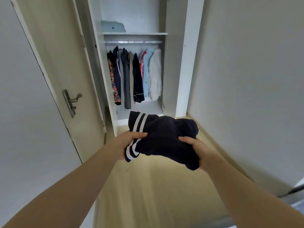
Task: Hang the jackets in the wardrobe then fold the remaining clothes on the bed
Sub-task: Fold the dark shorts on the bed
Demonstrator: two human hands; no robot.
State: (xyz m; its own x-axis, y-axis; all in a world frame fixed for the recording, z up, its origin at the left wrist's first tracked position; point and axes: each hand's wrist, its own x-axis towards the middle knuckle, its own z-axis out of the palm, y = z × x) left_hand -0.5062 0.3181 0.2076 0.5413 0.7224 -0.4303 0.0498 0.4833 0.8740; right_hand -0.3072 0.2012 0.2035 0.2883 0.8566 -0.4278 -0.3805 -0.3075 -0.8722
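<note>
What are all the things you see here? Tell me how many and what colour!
wardrobe: one, white, straight ahead, doors open
hanging clothes: several, floral, navy, grey, red, light blue, white, on the rail
rail: one, silver, under the shelf
folded cloth: one, pale blue, on the top shelf
room door: one, beige, at left
door handle: one, silver, on that door
navy garment: one, dark navy with white stripes, bunched, held in front of the wardrobe
left hand: grips the garment's striped side
right hand: grips its other side
</note>
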